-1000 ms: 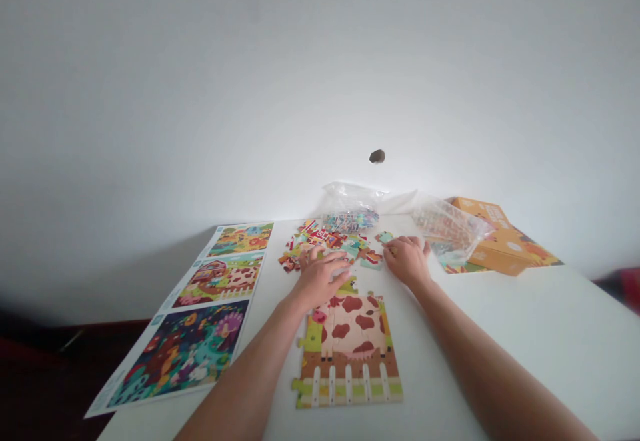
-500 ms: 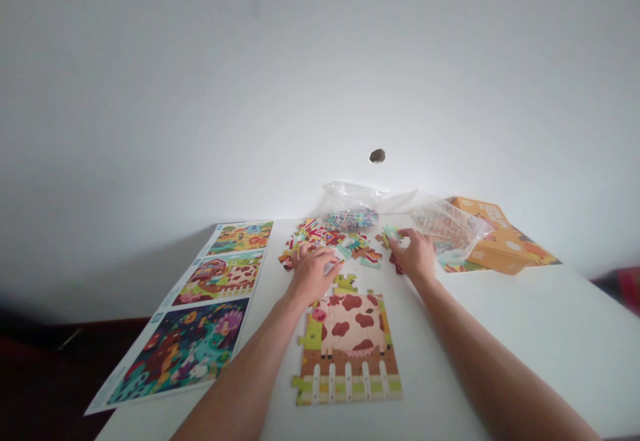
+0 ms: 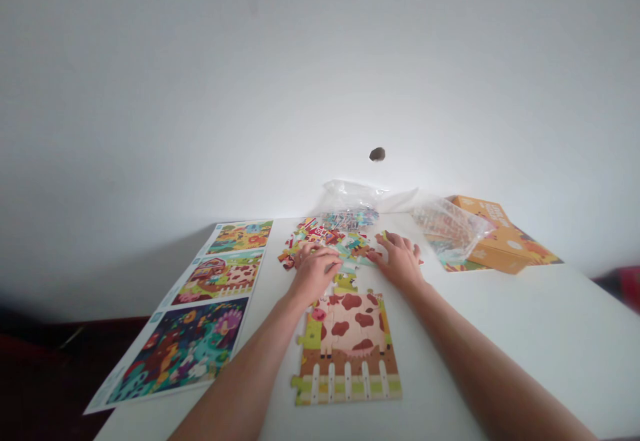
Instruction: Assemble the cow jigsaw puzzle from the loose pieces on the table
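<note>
Head view, looking forward and down: a white wall [image 3: 320, 74] with a small dark hole [image 3: 377, 155] rises behind a white worktop [image 3: 530, 337], and a dark red shape [image 3: 623, 285] sits past the worktop's far right edge. Both forearms reach in from the bottom, the left forearm [image 3: 240, 367] and the right forearm [image 3: 483, 361] converging toward the middle. The left hand [image 3: 314, 274] lies palm down with its fingers curved over the near edge of the loose jigsaw pieces [image 3: 320, 241], and the right hand [image 3: 400, 261] rests palm down with its fingers spread among the same pieces; a small yellow-green piece [image 3: 384, 235] sits at its fingertips. Neither hand is clearly clenched or released, and I cannot tell whether either grips a piece. Just below the hands lies a partly assembled cow jigsaw puzzle [image 3: 347, 347] with a white picket fence along its near edge. A long printed sheet [image 3: 180, 351] of three farm pictures lies to the left. Beyond the pieces are two clear plastic bags [image 3: 350, 209] [image 3: 447, 231], the right one leaning against an orange cardboard box [image 3: 500, 244].
</note>
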Demonstrator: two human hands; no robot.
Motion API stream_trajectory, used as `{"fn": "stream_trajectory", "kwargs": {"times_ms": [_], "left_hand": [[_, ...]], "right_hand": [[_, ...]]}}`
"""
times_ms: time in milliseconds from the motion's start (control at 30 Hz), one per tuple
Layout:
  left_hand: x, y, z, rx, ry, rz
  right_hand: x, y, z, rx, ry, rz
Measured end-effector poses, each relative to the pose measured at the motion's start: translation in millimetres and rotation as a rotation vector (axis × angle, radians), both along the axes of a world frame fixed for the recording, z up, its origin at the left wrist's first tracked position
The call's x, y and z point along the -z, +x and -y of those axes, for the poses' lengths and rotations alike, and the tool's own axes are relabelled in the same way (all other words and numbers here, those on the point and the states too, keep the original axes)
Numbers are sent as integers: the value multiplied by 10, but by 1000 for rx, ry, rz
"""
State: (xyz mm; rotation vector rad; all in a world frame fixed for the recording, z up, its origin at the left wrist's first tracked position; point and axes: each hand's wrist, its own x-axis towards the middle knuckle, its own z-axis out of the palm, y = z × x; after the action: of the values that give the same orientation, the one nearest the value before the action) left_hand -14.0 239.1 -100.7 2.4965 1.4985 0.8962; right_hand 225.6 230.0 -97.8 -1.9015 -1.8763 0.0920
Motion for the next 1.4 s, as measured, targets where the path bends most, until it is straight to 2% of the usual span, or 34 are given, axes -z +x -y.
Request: {"fn": "stream_trajectory", "kwargs": {"times_ms": [100, 200, 267, 433, 700, 867, 1100, 1167, 1233, 1400], "left_hand": [[-15, 6, 32, 29, -16, -13], [-52, 31, 98, 129, -45, -52], [-75, 49, 133, 150, -61, -59], [-80, 63, 135, 91, -68, -51], [-34, 43, 77, -35, -35, 3], [-11, 28, 47, -101, -59, -7], [11, 21, 18, -155, -15, 9], [9, 13, 9, -190, 9, 16], [16, -8, -6, -244, 32, 24], [47, -88, -41, -462, 32, 34]], "right_hand": [[-7, 67, -43, 70, -68, 0], [-15, 90, -65, 88, -67, 3], [-12, 102, -80, 101, -56, 10], [29, 159, -135, 140, -56, 21], [64, 220, -189, 175, -29, -75], [-11, 215, -157, 163, 31, -124], [-115, 172, -98, 131, 121, -109], [-111, 164, -98, 101, 131, -172], [-107, 155, -97, 77, 147, -321], [-120, 95, -63, 26, 135, -877]]}}
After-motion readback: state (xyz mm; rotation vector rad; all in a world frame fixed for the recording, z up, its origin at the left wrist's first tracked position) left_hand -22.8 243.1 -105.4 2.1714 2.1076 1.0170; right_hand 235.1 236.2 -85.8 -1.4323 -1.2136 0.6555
